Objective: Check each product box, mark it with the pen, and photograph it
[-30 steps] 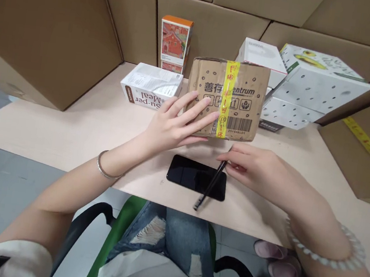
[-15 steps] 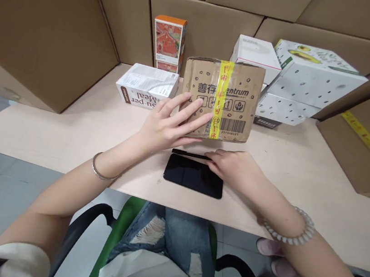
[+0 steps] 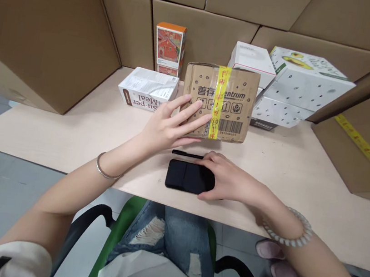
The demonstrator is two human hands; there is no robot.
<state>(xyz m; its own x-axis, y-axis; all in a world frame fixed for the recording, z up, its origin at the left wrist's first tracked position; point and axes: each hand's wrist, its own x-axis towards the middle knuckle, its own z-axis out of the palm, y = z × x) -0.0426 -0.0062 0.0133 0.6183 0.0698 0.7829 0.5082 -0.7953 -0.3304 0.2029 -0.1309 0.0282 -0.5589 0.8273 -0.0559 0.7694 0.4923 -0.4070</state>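
Note:
A brown cardboard box with black print and yellow tape stands at the middle of the table. My left hand lies against its front, fingers spread and stretched over the lower left of the printed face. Nearer to me, a black smartphone rests flat on the tabletop. The fingers of my right hand close round its right end, one side of the grip on the far edge, the other on the near edge. Just beyond the phone lies a black pen, its right end hidden behind my right fingers.
A white "Su-per Meal" box and orange-topped boxes stand at the back left. White boxes are stacked at the back right. Large cartons wall the table round. A taped carton stands far right.
My right hand has left the pen and moved toward me, now gripping the right end of the phone. The phone looks slightly straighter. My left hand stays on the box.

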